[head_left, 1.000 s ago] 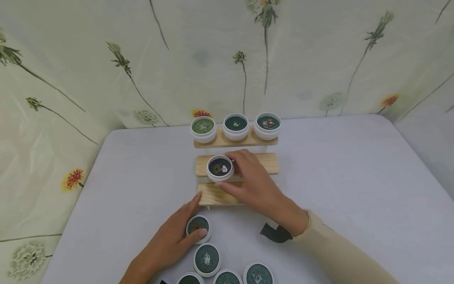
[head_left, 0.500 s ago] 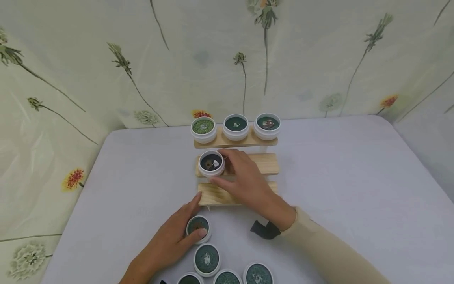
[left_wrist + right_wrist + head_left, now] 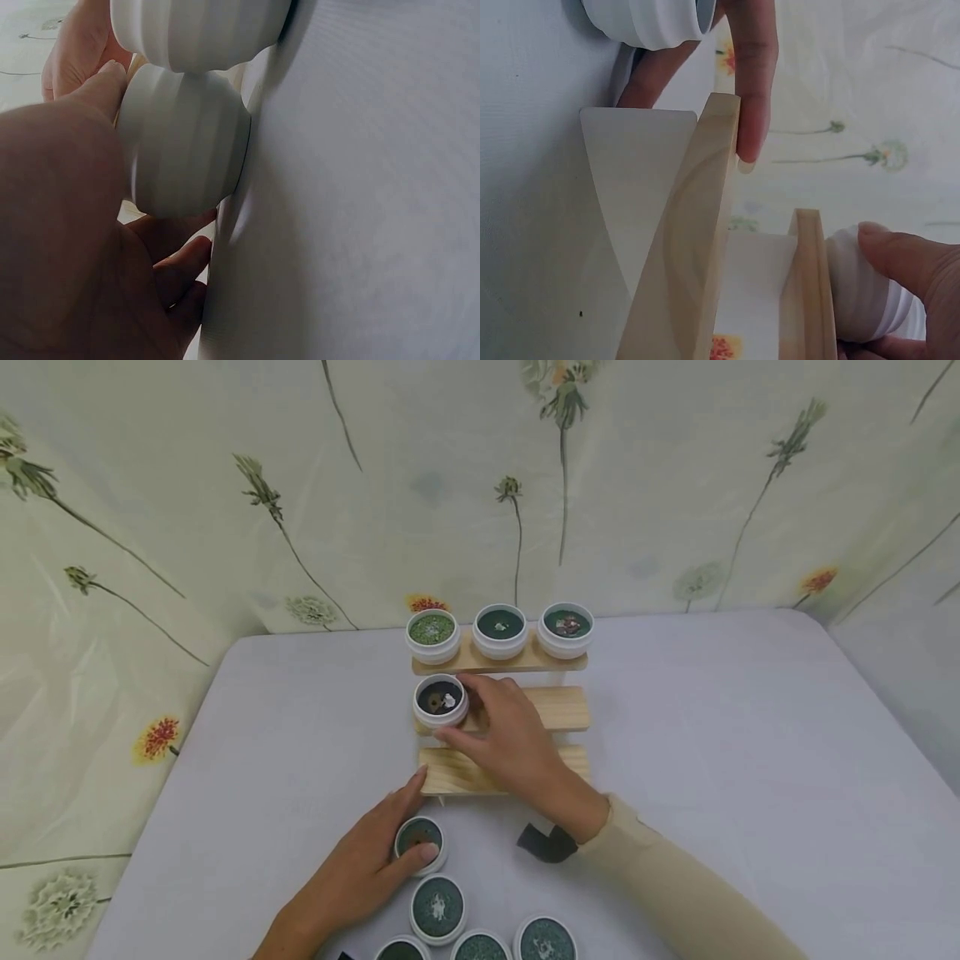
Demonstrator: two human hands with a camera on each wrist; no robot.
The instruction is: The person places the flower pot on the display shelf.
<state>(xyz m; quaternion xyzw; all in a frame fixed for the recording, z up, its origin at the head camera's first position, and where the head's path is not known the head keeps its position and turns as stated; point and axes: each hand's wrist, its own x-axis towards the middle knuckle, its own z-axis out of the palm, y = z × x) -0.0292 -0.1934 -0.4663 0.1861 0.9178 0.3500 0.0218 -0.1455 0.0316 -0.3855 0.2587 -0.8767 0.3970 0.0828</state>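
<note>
My right hand (image 3: 513, 735) pinches a small white round jar (image 3: 440, 701) with a dark top and a white mark, at the left end of the wooden stand's middle tier (image 3: 558, 708). In the right wrist view, this jar (image 3: 866, 292) sits right against the board, thumb on its side. My left hand (image 3: 360, 852) lies around another white jar (image 3: 420, 845) standing on the table, thumb over its top. Its straight fingers reach past the jar, and a fingertip touches the left end of the lowest tier (image 3: 457, 772). In the left wrist view, this ribbed jar (image 3: 184, 142) partly hides the fingers.
Three jars with green tops, the middle one (image 3: 499, 631) among them, stand on the top tier (image 3: 465, 662). Several more jars, such as one (image 3: 438, 908) with a pale figure, stand at the near edge. A black strap (image 3: 546, 843) shows by the right wrist. Flower-patterned cloth (image 3: 420, 527) hangs behind the table.
My right hand has moved left along the middle tier with the dark-topped jar, from near the middle to the left end. My left hand has stayed in place.
</note>
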